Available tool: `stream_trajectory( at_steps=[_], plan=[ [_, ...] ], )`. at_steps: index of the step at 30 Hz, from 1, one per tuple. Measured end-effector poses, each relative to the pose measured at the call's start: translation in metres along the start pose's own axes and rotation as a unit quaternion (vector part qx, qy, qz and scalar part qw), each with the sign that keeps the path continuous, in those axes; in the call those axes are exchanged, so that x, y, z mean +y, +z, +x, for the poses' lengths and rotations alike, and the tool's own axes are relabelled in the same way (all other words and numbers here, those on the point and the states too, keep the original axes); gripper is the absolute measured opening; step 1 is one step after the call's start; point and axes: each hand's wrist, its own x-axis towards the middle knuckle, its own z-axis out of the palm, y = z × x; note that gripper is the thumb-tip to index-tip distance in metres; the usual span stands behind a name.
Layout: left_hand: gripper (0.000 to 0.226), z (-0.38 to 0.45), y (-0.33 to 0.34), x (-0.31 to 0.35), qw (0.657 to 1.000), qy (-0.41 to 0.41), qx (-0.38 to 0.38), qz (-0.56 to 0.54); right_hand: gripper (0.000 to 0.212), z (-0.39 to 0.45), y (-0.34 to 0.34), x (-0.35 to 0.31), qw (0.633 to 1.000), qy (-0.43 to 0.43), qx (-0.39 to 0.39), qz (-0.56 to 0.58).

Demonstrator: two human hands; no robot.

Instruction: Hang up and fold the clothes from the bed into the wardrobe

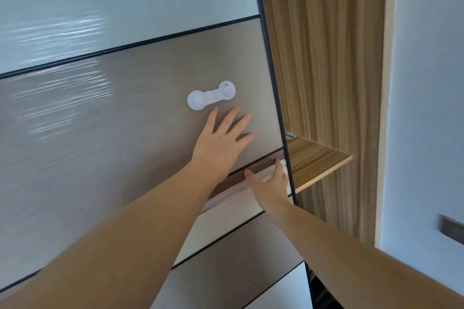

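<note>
Wardrobe door [140, 118]: both hands' straight fingers [229, 120] press it, beneath white latch [211, 96].

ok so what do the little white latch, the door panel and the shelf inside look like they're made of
White latch: looks like moulded plastic, smooth and slightly glossy, with rounded ends.
Door panel: probably laminate or coated glass, semi-gloss taupe with a fine horizontal grain and streaky reflections.
Shelf: seemingly wood-effect laminated board, striped brown top with a pale plain edge.
</note>
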Motion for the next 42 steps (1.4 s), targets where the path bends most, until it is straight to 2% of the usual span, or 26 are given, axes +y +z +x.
stream_trajectory(
  at_steps=[6,13,18,26,37,42],
  plan=[
    [0.070,0.052,-0.020,0.029,1.000,0.005,0.009,-0.025,0.094,0.029,-0.033,0.001,0.999,0.024,-0.004,0.025],
    [0.074,0.112,-0.027,0.051,0.996,0.033,0.053,-0.061,0.096,0.072,-0.069,0.001,0.998,0.030,0.050,0.030],
    [0.069,0.155,-0.030,0.070,0.991,0.051,0.095,-0.077,0.089,0.104,-0.093,0.000,0.993,0.049,0.085,0.070],
    [0.049,0.219,-0.042,0.100,0.986,0.071,0.134,-0.077,0.074,0.148,-0.130,-0.005,0.980,0.069,0.127,0.137],
    [0.055,0.277,-0.057,0.129,0.988,0.081,0.125,-0.038,0.062,0.189,-0.170,0.000,0.974,0.071,0.166,0.136],
    [0.056,0.287,-0.059,0.135,0.988,0.083,0.130,-0.031,0.062,0.196,-0.181,0.004,0.978,0.080,0.149,0.121]
  ],
)
